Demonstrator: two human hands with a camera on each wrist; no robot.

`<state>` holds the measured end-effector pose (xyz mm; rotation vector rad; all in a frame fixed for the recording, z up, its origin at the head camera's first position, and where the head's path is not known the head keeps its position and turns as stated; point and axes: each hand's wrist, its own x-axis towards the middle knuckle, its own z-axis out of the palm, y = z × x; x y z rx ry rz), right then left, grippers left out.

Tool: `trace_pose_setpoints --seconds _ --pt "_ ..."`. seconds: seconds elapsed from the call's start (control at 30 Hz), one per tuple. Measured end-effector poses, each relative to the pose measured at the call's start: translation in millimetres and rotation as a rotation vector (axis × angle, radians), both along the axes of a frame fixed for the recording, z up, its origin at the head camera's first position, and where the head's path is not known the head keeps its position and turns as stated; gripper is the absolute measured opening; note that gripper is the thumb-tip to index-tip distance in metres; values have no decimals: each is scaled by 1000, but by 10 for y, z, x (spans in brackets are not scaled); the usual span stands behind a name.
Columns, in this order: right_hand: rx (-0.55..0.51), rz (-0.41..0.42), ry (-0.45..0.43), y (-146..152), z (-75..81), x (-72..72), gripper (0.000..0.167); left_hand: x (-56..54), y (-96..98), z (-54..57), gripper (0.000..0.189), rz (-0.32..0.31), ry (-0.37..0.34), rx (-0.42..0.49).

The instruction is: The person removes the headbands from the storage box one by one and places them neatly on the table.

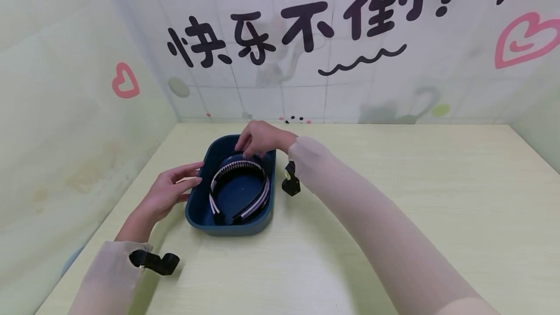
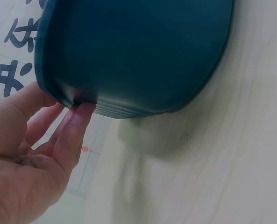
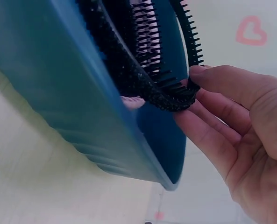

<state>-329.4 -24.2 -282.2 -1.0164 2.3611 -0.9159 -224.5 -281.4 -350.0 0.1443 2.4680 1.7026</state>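
Note:
A dark blue-green plastic box (image 1: 229,230) with rounded corners stands on the table. Headbands lie inside it in a ring, among them a lilac-and-black one (image 1: 262,193) with comb teeth. My right hand (image 1: 262,137) is over the far end of the box. Its thumb and fingers pinch a black, glittery toothed headband (image 3: 161,100), partly above the rim in the right wrist view. On the other side, my left hand (image 1: 168,188) touches the box's left side at the rim, its fingers fairly straight. The left wrist view shows its fingertips (image 2: 85,108) against the outer wall.
The pale wooden table (image 1: 393,198) extends to the right of the box. A white printed backdrop (image 1: 297,91) stands behind the table, and a side sheet (image 1: 78,125) hangs to the left. Small black cameras (image 1: 290,179) are worn at both wrists.

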Motion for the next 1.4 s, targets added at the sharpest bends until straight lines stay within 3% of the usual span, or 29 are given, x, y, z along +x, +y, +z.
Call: trace_pose_setpoints --seconds 0.23,0.7,1.4 --pt "-32 -24 8 70 107 0 25 13 10 7 56 -2 5 -26" --pt "4 -89 59 450 293 -82 24 16 -3 8 57 -11 4 -41" --pt "52 -223 94 1114 211 -215 25 24 11 45 58 -17 -1 -38"
